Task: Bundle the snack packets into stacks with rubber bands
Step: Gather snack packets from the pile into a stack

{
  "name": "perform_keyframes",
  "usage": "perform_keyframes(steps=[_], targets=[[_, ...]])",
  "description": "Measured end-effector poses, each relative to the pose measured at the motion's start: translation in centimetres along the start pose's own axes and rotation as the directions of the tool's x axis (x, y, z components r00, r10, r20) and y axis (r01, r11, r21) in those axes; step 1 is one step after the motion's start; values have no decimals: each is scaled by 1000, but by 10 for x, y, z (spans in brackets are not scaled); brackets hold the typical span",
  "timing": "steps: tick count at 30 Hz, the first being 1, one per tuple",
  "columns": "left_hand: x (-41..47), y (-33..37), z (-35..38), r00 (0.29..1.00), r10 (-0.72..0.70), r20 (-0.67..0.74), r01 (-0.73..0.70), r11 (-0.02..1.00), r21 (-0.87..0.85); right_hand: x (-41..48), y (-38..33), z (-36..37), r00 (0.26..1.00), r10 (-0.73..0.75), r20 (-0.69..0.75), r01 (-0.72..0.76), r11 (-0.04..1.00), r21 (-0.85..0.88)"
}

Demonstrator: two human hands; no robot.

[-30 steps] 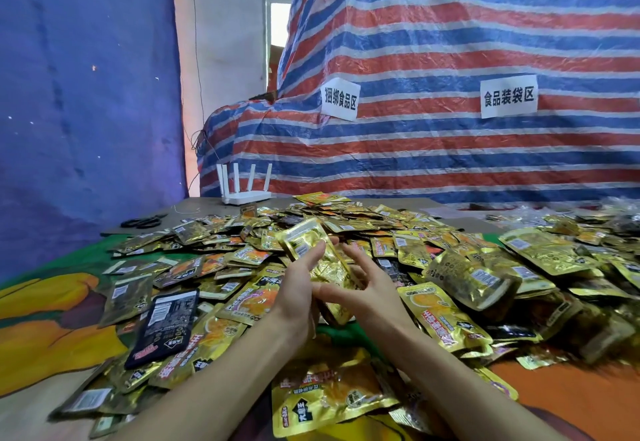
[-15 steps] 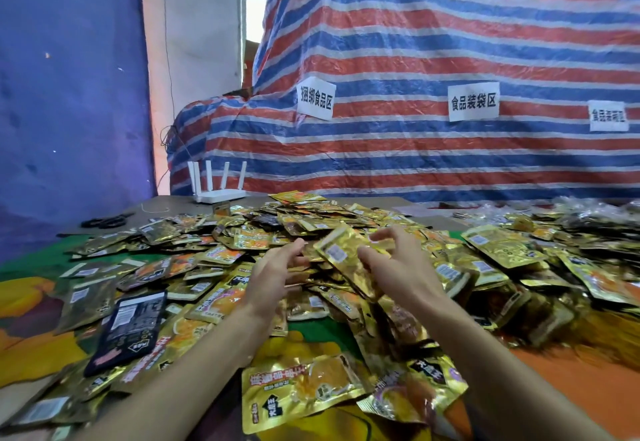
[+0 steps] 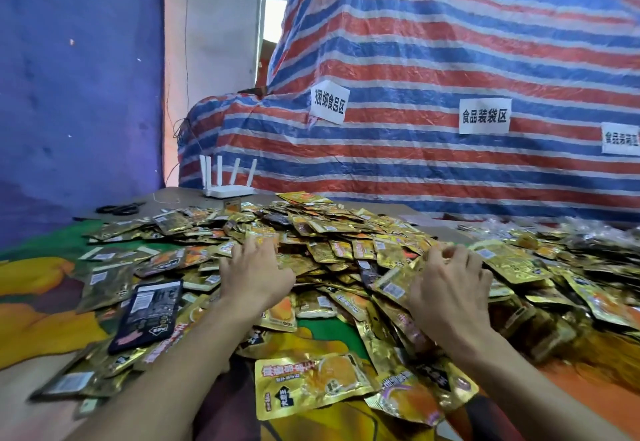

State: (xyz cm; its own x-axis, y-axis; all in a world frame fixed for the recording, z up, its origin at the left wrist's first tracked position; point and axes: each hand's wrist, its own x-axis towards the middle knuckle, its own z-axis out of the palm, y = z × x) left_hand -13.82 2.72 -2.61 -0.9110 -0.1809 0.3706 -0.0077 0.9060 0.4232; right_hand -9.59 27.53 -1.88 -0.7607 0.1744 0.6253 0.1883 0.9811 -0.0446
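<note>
Reaching well apart into the packets [image 3: 329, 250] heaped across the surface [image 3: 41, 333], the left hand [image 3: 256, 274] lies flat on them. The right hand [image 3: 450, 288] curls over some farther right; I cannot tell if it grips any. No banded stack or rubber band shows, so bundling looks barely begun.

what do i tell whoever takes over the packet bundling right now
Left hand: open, fingers lying flat on the packet pile.
Right hand: fingers curled over gold packets on the pile's right side; unclear whether it holds one.
Packets all lie loose, with a black packet at the left.
Done: no banded stack in view.
Left: gather a stack and band it; I can't make out any rubber bands.
</note>
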Motion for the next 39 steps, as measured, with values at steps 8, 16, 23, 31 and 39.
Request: perform_keyframes(steps=[8,16,23,31,39], targets=[[1,-7,7,948,-139,285,73,971,228,15,-77,21,948,-267,170,184,902,390],[5,-8,27,985,-110,129,66,949,308,55,-119,79,842,-210,496,-7,917,400],[3,7,42,997,79,21,-81,927,366,49,-127,83,922,-161,352,78,968,237],[12,-2,27,958,188,-219,-174,981,80,45,-109,55,970,-153,191,43,874,485],[8,-2,10,841,328,-430,-324,942,84,42,-106,38,998,-45,40,8,754,657]])
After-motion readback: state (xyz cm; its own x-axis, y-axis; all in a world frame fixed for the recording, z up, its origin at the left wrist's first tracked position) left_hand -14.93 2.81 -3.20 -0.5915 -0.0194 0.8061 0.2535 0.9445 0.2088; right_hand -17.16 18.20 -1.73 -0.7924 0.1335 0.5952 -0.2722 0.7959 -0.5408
